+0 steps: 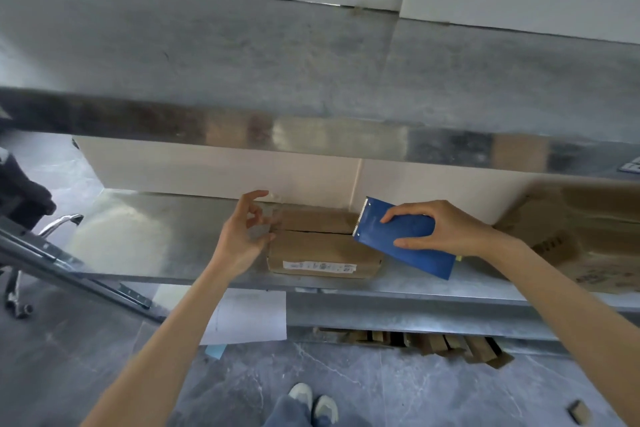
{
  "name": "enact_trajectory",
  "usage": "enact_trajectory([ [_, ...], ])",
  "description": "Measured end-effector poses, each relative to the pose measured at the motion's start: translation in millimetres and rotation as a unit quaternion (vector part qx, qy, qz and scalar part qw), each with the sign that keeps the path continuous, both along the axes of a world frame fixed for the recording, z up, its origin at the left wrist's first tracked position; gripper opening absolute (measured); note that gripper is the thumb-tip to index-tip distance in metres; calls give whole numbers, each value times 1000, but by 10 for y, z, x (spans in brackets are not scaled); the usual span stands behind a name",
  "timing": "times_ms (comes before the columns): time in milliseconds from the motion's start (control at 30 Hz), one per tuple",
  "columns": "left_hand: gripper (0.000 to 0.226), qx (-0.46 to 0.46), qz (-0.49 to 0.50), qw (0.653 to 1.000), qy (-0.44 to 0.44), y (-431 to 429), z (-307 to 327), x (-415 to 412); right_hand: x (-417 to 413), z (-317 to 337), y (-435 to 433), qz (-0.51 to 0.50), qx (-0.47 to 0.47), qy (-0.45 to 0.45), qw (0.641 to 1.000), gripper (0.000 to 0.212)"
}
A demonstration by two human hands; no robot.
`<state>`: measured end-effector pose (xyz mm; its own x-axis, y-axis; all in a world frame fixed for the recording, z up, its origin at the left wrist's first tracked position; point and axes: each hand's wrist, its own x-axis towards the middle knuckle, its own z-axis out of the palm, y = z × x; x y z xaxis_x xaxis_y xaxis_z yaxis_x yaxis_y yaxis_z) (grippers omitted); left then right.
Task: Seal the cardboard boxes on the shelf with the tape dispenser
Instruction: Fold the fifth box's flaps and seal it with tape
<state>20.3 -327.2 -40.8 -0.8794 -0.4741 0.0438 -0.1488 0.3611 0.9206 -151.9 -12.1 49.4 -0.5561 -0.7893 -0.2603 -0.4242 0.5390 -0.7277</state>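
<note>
A small cardboard box (322, 246) lies on the metal shelf (145, 236), its top flaps meeting at a dark seam, a white label on its front. My right hand (440, 227) grips a blue tape dispenser (398, 236) with its toothed edge at the right end of the seam. My left hand (242, 236) is at the box's left end, fingers curled, pinching a strip of clear tape (261, 225) that hangs over the left edge of the box.
A larger cardboard box (581, 236) stands on the shelf at the right. An upper metal shelf (311, 135) hangs close above. Cardboard pieces (433, 343) lie under the shelf. A chair (24, 204) is at the left; white paper (246, 319) hangs below the shelf edge.
</note>
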Motion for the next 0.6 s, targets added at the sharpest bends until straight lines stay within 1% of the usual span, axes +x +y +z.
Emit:
enact_trajectory([
  [167, 74, -14, 22, 1000, 15, 50, -118, 2, -21, -66, -8, -4, 4, -21, 1000, 34],
  [267, 76, -32, 29, 999, 23, 71, -134, 13, -67, -84, -11, -3, 0, -32, 999, 33],
  [400, 73, -55, 28, 998, 31, 101, -124, 29, -162, -87, -17, 17, 4, -61, 998, 29],
  [533, 66, -55, 31, 998, 31, 115, -127, 40, -254, -95, -32, 28, 12, -92, 995, 27],
  [600, 66, -50, 33, 998, 27, 124, -128, 47, -295, -114, -40, 33, 15, -96, 995, 26],
])
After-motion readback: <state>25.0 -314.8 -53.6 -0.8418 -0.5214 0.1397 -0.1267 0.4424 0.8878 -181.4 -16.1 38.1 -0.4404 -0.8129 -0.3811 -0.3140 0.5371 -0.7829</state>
